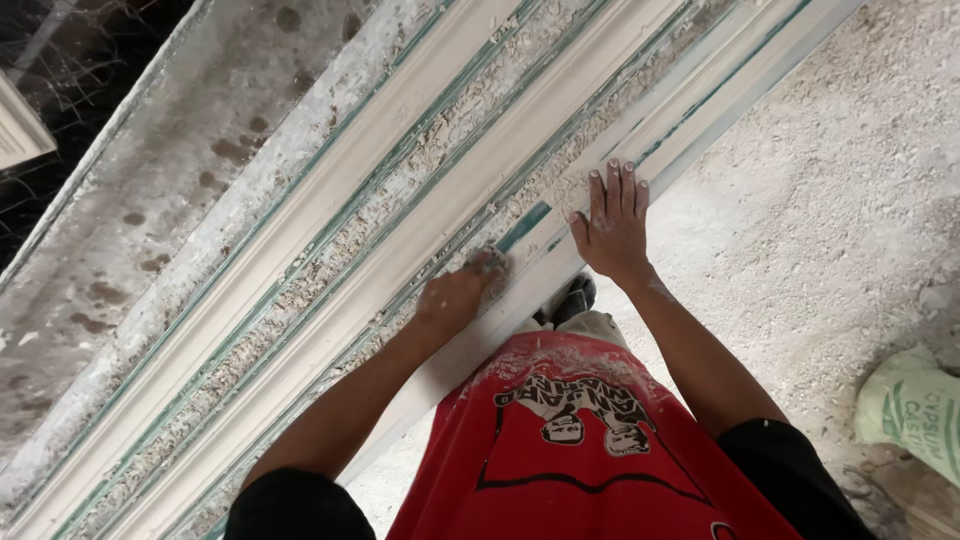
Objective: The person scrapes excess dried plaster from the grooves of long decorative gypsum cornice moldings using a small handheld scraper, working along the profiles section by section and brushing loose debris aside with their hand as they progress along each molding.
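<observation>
- Left hand (pixel 455 297): fingers curled, pressing wet plaster into the long moulding form (pixel 400 190) on the bench.
- Right hand (pixel 612 222): open, flat on the form's edge.

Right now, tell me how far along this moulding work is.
Done: several long plaster strips already lie cast in the mould, crumbs packed between them. In hand: the left hand rubs the near channel where a teal patch shows, while the right hand presses flat beside it. Left: crumbs along the grooves.
</observation>
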`<state>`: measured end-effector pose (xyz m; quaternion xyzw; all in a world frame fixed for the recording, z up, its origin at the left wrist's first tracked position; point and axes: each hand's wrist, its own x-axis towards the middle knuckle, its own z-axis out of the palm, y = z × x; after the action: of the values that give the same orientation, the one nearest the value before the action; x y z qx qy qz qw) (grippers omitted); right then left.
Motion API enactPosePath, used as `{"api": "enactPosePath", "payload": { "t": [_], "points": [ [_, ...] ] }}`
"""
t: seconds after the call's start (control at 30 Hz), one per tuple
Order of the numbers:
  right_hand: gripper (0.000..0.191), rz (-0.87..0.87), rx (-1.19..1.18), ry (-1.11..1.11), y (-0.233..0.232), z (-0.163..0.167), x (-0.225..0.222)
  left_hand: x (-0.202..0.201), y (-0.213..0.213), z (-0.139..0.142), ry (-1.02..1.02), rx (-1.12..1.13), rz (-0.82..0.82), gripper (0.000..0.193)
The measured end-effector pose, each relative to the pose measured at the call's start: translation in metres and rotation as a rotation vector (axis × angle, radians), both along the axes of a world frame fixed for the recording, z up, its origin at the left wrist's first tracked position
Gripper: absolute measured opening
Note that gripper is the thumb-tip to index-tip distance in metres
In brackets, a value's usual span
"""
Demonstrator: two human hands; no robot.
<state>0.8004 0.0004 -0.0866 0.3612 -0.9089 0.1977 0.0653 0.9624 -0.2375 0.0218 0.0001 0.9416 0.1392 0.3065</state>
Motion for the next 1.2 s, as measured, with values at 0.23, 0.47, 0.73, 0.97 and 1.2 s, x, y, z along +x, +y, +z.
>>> {"api": "enactPosePath", "payload": {
  "t": [0.23, 0.47, 0.73, 0.97, 1.2],
  "points": [
    [0.064, 0.041, 0.020, -0.049, 0.007, 0.001, -0.002, -0.112, 0.040, -0.038, 0.183, 0.111, 0.013, 0.029],
    [0.065, 0.038, 0.012, -0.060, 0.009, 0.001, -0.004, 0.003, -0.015, -0.023, 0.174, 0.256, 0.053, 0.058],
    [0.066, 0.006, 0.069, -0.027, 0.005, -0.005, -0.002, -0.043, -0.001, -0.036, 0.216, 0.323, 0.093, 0.048],
    [0.090, -0.051, 0.060, -0.189, 0.015, 0.013, -0.013, -0.075, 0.011, -0.015, 0.273, 0.318, 0.084, 0.043],
    [0.129, -0.200, 0.213, -0.423, 0.021, 0.014, -0.024, -0.070, 0.016, -0.010, 0.018, 0.147, -0.011, 0.050]
  ]
}}
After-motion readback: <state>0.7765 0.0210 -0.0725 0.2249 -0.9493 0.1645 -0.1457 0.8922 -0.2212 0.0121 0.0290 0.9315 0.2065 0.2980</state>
